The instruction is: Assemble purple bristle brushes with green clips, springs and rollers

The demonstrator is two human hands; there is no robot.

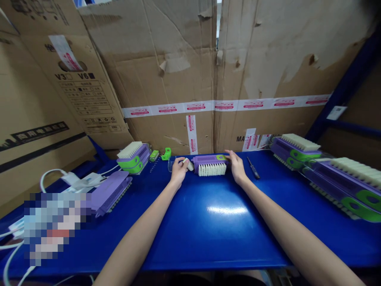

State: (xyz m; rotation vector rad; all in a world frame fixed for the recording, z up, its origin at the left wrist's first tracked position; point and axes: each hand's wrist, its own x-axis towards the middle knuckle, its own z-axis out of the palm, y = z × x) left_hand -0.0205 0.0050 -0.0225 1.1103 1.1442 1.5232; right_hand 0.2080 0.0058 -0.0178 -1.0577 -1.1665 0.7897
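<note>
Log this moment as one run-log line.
left hand: holds small white piece | right hand: grips purple brush with white bristles | surface: blue table | nearby: black screwdriver

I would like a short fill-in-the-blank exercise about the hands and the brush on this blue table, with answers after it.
1. The right hand rests on the ____ end of the purple brush.
2. The brush lies with its bristles facing ____ the person.
3. The left hand holds a small ____ piece.
4. The screwdriver lies to the ____ of the right hand.

Answers: green; toward; white; right
</note>
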